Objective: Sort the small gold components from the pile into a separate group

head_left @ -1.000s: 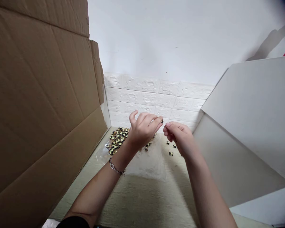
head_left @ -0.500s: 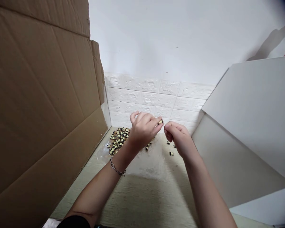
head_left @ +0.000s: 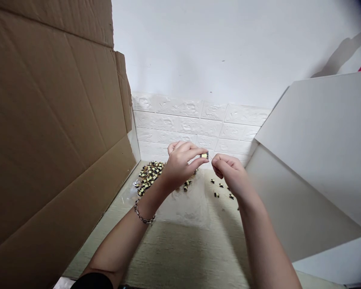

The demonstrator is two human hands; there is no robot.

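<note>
Head view: a yellow-banded component (head_left: 204, 155) is pinched narrowly between thumb and forefinger of the left hand (head_left: 179, 170), right of a heap of components (head_left: 149, 178); the right hand (head_left: 229, 174) is held just beside it, fingers curled, nothing seen held.

Both the left hand (head_left: 179, 168) and right hand (head_left: 230, 174) are bare. A silver chain-link bracelet (head_left: 141, 217) circles the left wrist (head_left: 152, 202), and a black sleeve (head_left: 93, 281) ends near the left elbow.

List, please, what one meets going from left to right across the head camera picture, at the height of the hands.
Brown cardboard sheet → pile of small yellow-and-black parts → left hand → single yellow-and-black part → right hand → white board
</note>
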